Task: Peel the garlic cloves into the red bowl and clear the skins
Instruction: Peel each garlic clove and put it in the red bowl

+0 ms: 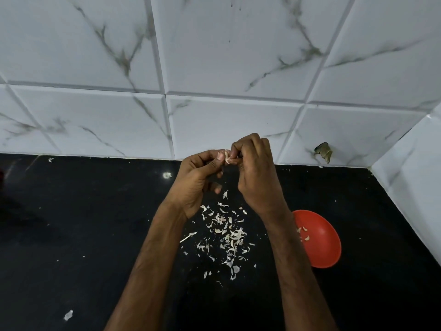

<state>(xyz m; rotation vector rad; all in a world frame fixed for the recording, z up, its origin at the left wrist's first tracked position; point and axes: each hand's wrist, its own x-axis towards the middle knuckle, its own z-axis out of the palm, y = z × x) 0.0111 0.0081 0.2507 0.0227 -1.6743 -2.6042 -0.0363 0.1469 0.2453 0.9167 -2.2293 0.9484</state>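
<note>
Garlic clove (227, 158) is pinched between left hand (195, 185) and right hand (256, 177); red bowl (319, 240) is nearer the right, below it.

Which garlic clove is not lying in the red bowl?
The clove pinched between the left hand and right hand, above the counter; the other cloves lie inside the red bowl.
</note>
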